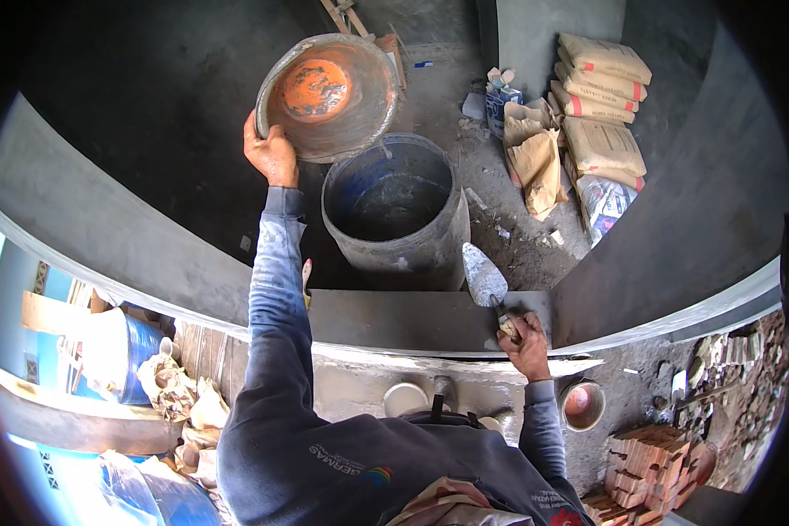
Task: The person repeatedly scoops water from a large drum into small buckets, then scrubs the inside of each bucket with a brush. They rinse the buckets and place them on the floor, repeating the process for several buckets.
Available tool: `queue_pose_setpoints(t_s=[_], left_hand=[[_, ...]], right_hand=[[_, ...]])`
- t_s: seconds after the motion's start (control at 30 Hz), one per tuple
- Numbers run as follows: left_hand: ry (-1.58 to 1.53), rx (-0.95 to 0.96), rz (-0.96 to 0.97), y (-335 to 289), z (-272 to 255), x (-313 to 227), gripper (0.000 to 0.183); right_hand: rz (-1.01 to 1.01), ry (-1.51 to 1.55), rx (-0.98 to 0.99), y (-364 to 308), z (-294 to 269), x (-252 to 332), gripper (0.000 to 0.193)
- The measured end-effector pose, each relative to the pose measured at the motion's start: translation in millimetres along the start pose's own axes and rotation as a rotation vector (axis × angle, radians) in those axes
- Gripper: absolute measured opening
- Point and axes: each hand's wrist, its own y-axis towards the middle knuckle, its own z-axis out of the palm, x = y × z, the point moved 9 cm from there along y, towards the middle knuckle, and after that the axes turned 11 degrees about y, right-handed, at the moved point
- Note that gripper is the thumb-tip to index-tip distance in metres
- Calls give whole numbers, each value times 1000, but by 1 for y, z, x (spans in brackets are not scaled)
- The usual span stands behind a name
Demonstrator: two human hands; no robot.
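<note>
My left hand (273, 156) grips the rim of a round, cement-crusted basin (359, 96), its inside orange at the bottom. The basin is tilted so that its hollow faces me, at the far-left edge of a large drum (460, 223). Dark liquid (399, 206) stands inside the drum. My right hand (528, 348) is closed round the handle of a pointed trowel (484, 276). The trowel's blade, smeared with grey, points away from me, to the right of the drum, above a low grey ledge (394, 317).
Stacked paper sacks (603, 105) stand at the far right, beside a crumpled open sack (539, 167). A grey wall (675, 210) rises on the right. Near me on the right are a small bucket (583, 405) and piled red bricks (649, 465). A blue drum (140, 359) stands at left.
</note>
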Motion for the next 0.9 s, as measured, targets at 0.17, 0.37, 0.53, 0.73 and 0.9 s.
queue_pose_setpoints(t_s=[0.17,0.37,0.53,0.73,0.9], left_hand=[[-139,30,-117,-12,-10,3,52],[-329,68,-325,-32,-18,14,60],[-459,124,-421,-47,-24,19,60],[-566,163,-492,-74,-42,5,58],[-615,162,-482,-98,-67,-32,59]], right_hand=[[-54,-50,14,0,3,2,42],[-53,-67,31,1,4,3,44],[9,-65,40,-1,5,-3,45],[39,-61,82,1,9,-10,43],[-60,-32,38,-4,2,3,42]])
